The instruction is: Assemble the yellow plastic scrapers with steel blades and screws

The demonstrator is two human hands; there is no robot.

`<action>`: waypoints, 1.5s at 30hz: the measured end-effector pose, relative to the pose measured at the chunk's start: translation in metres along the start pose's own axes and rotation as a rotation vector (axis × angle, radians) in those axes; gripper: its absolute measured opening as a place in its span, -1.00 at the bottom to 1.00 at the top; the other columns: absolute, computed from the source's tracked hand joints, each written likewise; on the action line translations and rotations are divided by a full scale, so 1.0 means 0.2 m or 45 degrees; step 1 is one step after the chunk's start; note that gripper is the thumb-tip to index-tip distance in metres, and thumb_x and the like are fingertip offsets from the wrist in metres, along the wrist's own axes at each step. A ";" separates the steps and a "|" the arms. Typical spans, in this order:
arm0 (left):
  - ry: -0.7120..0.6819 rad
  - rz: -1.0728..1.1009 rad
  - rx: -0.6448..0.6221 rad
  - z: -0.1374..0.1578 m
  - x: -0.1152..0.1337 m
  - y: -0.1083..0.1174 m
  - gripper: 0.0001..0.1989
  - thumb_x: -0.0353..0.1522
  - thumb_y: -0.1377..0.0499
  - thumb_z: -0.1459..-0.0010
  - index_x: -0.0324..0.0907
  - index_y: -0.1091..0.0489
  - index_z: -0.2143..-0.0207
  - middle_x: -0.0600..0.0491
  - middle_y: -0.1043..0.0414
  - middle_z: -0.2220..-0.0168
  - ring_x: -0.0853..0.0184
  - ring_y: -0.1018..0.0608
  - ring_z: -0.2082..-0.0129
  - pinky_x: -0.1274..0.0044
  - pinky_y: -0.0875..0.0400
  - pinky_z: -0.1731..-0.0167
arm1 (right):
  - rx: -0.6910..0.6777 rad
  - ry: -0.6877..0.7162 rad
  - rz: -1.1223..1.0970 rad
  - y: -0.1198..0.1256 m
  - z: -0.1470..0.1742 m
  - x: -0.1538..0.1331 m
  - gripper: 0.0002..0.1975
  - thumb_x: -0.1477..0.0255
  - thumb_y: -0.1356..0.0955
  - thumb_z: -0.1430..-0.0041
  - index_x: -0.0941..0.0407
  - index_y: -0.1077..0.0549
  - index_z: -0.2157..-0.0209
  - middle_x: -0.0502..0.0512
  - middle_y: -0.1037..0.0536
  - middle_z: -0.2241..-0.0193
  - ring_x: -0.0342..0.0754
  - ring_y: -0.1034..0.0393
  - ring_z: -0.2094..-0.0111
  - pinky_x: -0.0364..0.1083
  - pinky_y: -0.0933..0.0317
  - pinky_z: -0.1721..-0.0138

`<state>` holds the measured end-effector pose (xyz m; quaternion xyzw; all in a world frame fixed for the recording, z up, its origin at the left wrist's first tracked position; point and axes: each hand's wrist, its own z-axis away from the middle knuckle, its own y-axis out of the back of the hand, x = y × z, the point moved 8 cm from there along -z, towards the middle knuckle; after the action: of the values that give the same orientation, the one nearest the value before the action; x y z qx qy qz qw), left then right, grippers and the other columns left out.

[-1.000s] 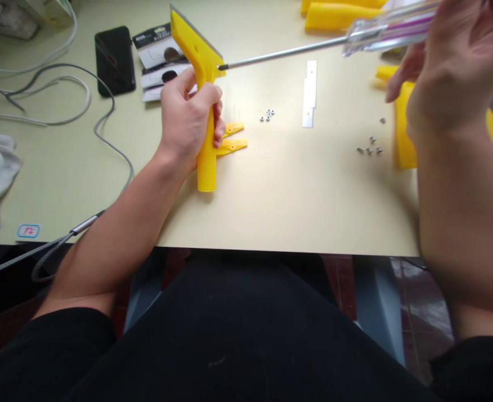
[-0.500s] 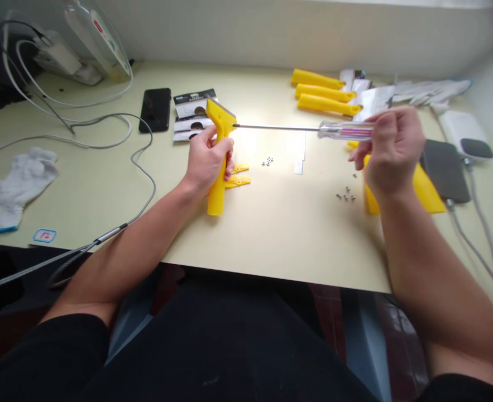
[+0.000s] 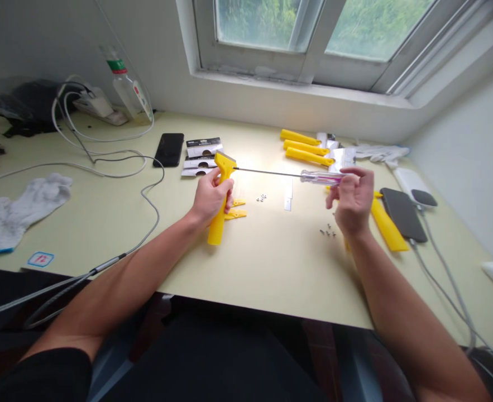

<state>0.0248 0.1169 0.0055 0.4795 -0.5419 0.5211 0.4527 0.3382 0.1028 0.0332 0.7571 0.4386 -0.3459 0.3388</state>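
My left hand (image 3: 213, 198) is wrapped round the handle of a yellow scraper (image 3: 216, 230), held upright with its head at the top. In my right hand (image 3: 354, 204) is a screwdriver (image 3: 319, 177) with a clear, purple-striped handle, held level. Its long shaft points left and its tip meets the side of the scraper's head. Beneath the shaft lie several small nuts (image 3: 262, 197) and thin flat blades (image 3: 288, 196). Small screws (image 3: 328, 231) are scattered beside my right hand. Yellow flat pieces (image 3: 237, 214) lie just right of the scraper's handle.
Yellow handles (image 3: 309, 153) lie in a row at the back, near a white glove (image 3: 380, 152). A black phone (image 3: 168, 149) and card packets (image 3: 202, 148) are at back left. Another glove (image 3: 24, 206), cables (image 3: 156, 209) and a bottle (image 3: 131, 92) are left; a grey device (image 3: 403, 215) is right.
The view has tilted up, bringing the window into sight. Both hands keep their hold, and the screwdriver tip stays at the scraper's head. My right hand's fingers have shifted on the screwdriver handle.
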 end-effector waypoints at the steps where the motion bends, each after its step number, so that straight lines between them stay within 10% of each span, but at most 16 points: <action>1: 0.003 0.000 -0.001 0.00 -0.01 0.00 -0.80 -0.40 -0.20 0.00 -0.13 -0.16 0.45 0.25 -0.22 0.62 0.53 -0.32 0.80 0.65 -0.15 0.85 | -0.009 0.045 -0.025 -0.01 0.00 -0.02 -0.70 0.13 -0.28 -0.28 0.03 -0.32 0.10 -0.06 -0.40 0.41 -0.28 -0.24 0.70 -0.19 -0.16 0.70; 5: 0.036 0.019 -0.002 -0.01 -0.03 0.00 -0.80 -0.42 -0.19 0.01 -0.14 -0.15 0.46 0.26 -0.22 0.62 0.52 -0.33 0.80 0.66 -0.17 0.86 | -0.030 0.099 -0.027 -0.02 -0.01 -0.05 -0.69 0.19 -0.33 -0.26 0.01 -0.32 0.03 0.04 -0.43 0.19 -0.27 -0.37 0.61 -0.15 -0.33 0.58; 11: 0.029 0.033 0.009 -0.01 -0.02 0.01 -0.83 -0.43 -0.18 0.03 -0.15 -0.17 0.46 0.26 -0.24 0.62 0.51 -0.33 0.80 0.66 -0.15 0.88 | -0.018 -0.038 0.052 0.04 -0.01 0.02 -0.66 0.11 -0.29 -0.28 0.11 -0.38 0.37 -0.16 -0.20 0.73 -0.26 -0.10 0.76 -0.23 0.01 0.76; 18: 0.040 0.022 0.029 -0.01 -0.03 0.01 -0.82 -0.43 -0.18 0.02 -0.15 -0.17 0.46 0.26 -0.23 0.62 0.52 -0.33 0.80 0.67 -0.17 0.86 | -0.092 0.136 0.015 -0.02 -0.01 -0.08 -0.70 0.25 -0.37 -0.23 0.02 -0.36 0.04 0.05 -0.46 0.11 -0.27 -0.41 0.57 -0.16 -0.38 0.51; 23: 0.066 0.029 0.038 -0.01 -0.03 0.02 -0.83 -0.44 -0.18 0.01 -0.15 -0.17 0.45 0.26 -0.22 0.61 0.52 -0.32 0.80 0.67 -0.15 0.86 | -0.114 -0.041 0.076 -0.01 0.00 0.00 -0.70 0.17 -0.30 -0.28 0.11 -0.39 0.36 -0.14 -0.27 0.69 -0.26 -0.19 0.75 -0.23 -0.07 0.75; 30: 0.073 0.022 0.047 -0.02 -0.03 0.02 -0.83 -0.45 -0.17 0.03 -0.15 -0.17 0.46 0.26 -0.23 0.62 0.54 -0.32 0.80 0.68 -0.17 0.85 | -0.118 0.173 -0.003 -0.03 -0.01 -0.09 -0.72 0.31 -0.41 -0.18 0.01 -0.41 0.07 0.02 -0.48 0.16 -0.25 -0.42 0.52 -0.12 -0.43 0.44; 36: 0.049 0.034 0.028 -0.01 -0.03 0.01 -0.83 -0.43 -0.18 0.01 -0.15 -0.18 0.45 0.26 -0.23 0.62 0.54 -0.32 0.80 0.68 -0.17 0.85 | -0.088 -0.050 0.160 0.01 0.00 0.02 -0.62 0.11 -0.26 -0.30 0.12 -0.39 0.43 -0.16 -0.19 0.78 -0.26 -0.12 0.78 -0.22 -0.04 0.74; 42: 0.041 0.017 -0.020 0.00 -0.03 -0.01 -0.81 -0.42 -0.19 0.00 -0.15 -0.16 0.45 0.25 -0.24 0.61 0.50 -0.33 0.81 0.65 -0.17 0.86 | -0.069 0.084 -0.006 -0.02 -0.02 -0.04 -0.68 0.24 -0.38 -0.21 0.00 -0.36 0.02 0.02 -0.49 0.17 -0.24 -0.44 0.52 -0.14 -0.42 0.45; 45: 0.051 0.008 -0.002 0.00 -0.03 0.00 -0.81 -0.42 -0.19 0.00 -0.14 -0.17 0.45 0.25 -0.25 0.61 0.50 -0.33 0.80 0.65 -0.18 0.86 | -0.112 0.042 -0.010 -0.03 -0.03 -0.02 -0.67 0.24 -0.41 -0.17 0.01 -0.38 0.06 0.02 -0.50 0.22 -0.25 -0.41 0.55 -0.15 -0.41 0.47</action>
<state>0.0263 0.1181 -0.0007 0.4671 -0.5347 0.5313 0.4622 0.3326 0.1075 0.0385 0.7455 0.4619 -0.3150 0.3630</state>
